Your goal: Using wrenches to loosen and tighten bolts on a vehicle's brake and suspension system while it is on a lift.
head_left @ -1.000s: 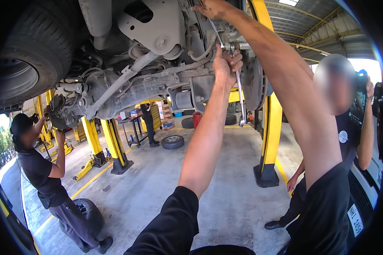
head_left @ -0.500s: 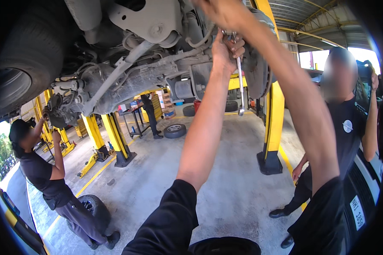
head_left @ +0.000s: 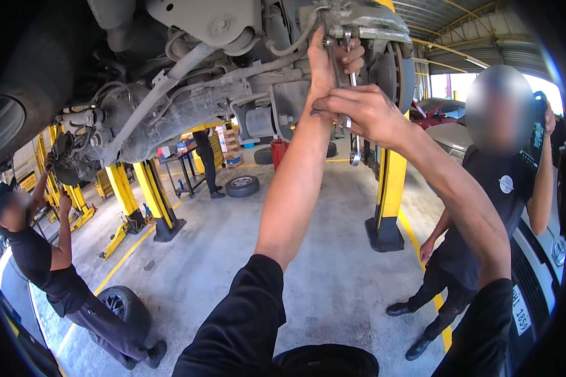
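Up under the raised vehicle, my left hand (head_left: 322, 68) is closed at the brake caliper (head_left: 365, 24), its fingers curled round the upper part of a chrome wrench (head_left: 355, 152) that hangs down. Beside it, a darker, straight-handled wrench (head_left: 335, 65) runs down from the caliper area. My right hand (head_left: 372, 114) is closed at the lower end of that darker wrench, just below my left hand. It crosses in front of the chrome wrench, hiding part of it. The brake disc (head_left: 393, 75) is right of both hands.
Yellow lift posts (head_left: 391, 195) stand on the floor. At right, a person (head_left: 500, 201) holds up a device beside a parked car. At left, another person (head_left: 41, 251) reaches up to the axle, near a wheel (head_left: 122, 311). A loose tire (head_left: 242, 185) lies farther back.
My right hand has come down from above the left hand to the lower end of the darker wrench. My left hand stays at the caliper. The view has shifted slightly.
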